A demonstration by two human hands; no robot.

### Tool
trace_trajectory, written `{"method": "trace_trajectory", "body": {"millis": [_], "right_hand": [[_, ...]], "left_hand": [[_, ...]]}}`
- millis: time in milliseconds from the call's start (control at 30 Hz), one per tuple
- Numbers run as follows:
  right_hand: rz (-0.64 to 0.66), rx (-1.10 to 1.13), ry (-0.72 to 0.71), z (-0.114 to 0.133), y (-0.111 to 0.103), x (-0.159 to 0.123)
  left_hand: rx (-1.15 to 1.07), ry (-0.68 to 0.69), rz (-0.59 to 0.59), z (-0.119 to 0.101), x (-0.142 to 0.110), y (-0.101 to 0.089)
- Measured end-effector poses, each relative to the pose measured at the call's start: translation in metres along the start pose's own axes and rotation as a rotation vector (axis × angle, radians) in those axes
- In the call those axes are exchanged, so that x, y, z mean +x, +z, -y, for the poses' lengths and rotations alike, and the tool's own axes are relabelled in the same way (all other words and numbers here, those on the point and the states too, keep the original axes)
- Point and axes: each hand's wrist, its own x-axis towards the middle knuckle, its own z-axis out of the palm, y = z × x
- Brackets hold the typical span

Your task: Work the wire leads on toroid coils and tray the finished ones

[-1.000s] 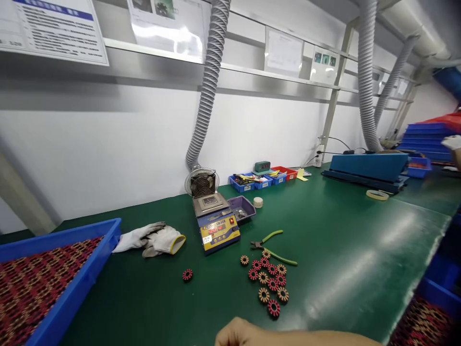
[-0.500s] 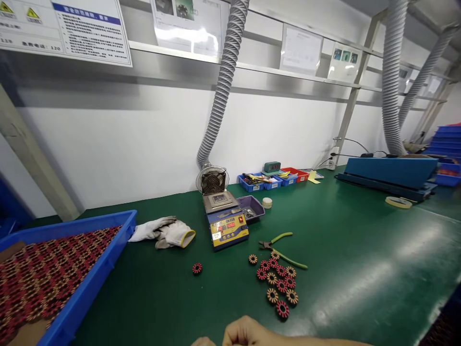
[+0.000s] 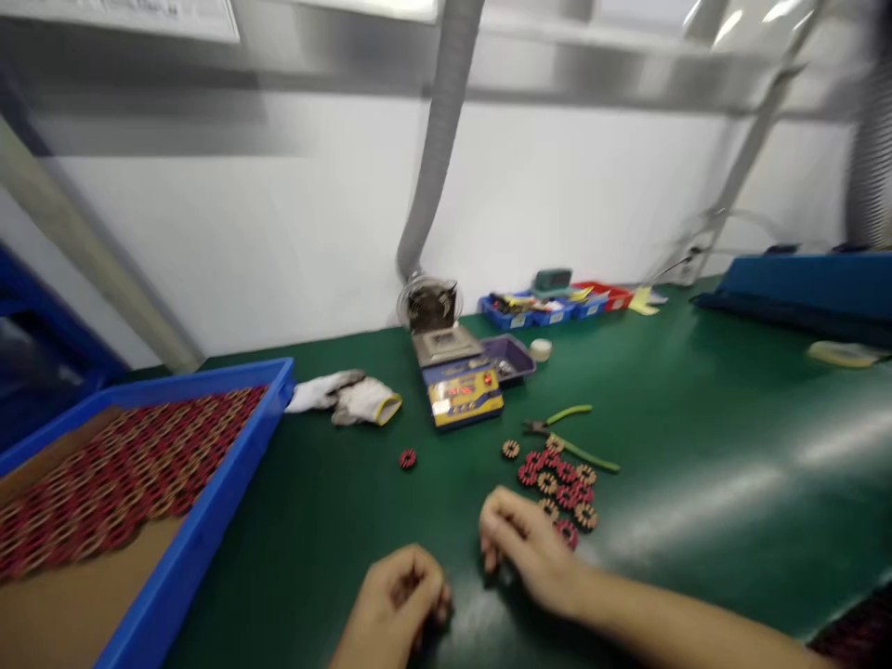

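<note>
My left hand is low over the table at the bottom middle, fingers curled and thumb pressed to them. My right hand lies to its right, also curled, knuckles up. Whatever is in either hand, if anything, is hidden. Just beyond my right hand is a group of small wound rings, some red and some tan, partly covered by that hand. A lone red ring lies farther left. Green-handled cutting pliers lie behind the group, touching or very near its back rings.
At left stands a blue tray with rows of rings on cardboard. White gloves lie beside it. Behind are a yellow-fronted device under a grey hose, a purple dish, small blue bins and a blue machine.
The view has tilted down and turned. Both hands now show fully, farther forward and apart; before, they were at the bottom edge. Rings, pliers and tray have not visibly been moved.
</note>
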Motion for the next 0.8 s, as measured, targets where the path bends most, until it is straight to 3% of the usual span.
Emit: {"method": "trace_trajectory", "body": {"millis": [233, 400, 567, 700, 800], "right_hand": [[0.166, 0.139, 0.037, -0.007, -0.002, -0.003], [0.146, 0.019, -0.148, -0.005, 0.001, 0.001], [0.087, 0.021, -0.237, 0.002, 0.006, 0.004], [0.071, -0.028, -0.327, 0.001, 0.009, 0.002], [0.076, -0.066, -0.323, 0.002, 0.004, 0.000]], "left_hand": [[-0.346, -0.082, -0.108, 0.006, 0.002, 0.002], [-0.298, -0.040, -0.036, 0.010, 0.004, 0.001], [-0.215, 0.031, 0.043, 0.015, 0.003, 0.002], [-0.111, 0.070, 0.054, 0.016, -0.001, 0.004], [-0.154, 0.079, 0.032, 0.015, -0.003, 0.006]]}}
